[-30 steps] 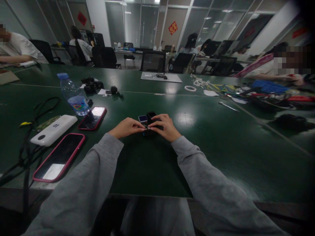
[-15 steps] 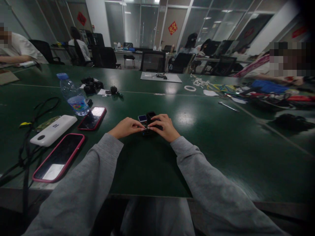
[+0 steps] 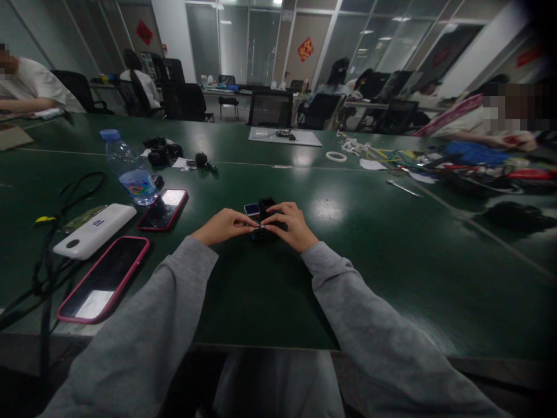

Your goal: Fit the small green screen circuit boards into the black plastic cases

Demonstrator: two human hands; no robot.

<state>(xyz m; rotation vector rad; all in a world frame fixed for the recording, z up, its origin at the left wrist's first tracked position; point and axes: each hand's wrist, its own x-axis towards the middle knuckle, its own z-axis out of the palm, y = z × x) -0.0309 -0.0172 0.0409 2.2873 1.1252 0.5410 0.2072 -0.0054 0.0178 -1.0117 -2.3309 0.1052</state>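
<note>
My left hand (image 3: 227,226) and my right hand (image 3: 288,223) meet over a small dark device (image 3: 260,235) on the green table. Thumb and fingers of each hand are pinched at its top, around a tiny part too small to name. A small screen (image 3: 252,209) with a pale frame and a dark blue face sits just behind my left fingertips. Beside it, a black box-shaped piece (image 3: 266,204) is partly covered by my right fingers. How these pieces join is hidden by the hands.
Left of my hands lie two red-cased phones (image 3: 104,280) (image 3: 163,209), a white power bank (image 3: 96,231), a water bottle (image 3: 129,171) and black cables (image 3: 46,261). Farther off are a white tape ring (image 3: 336,157), a wrench (image 3: 404,188) and tangled wires (image 3: 387,154). Co-workers sit around.
My hands stay in nearly the same place, with only slight fingertip movement at the device. The person at the far right has shifted a little.
</note>
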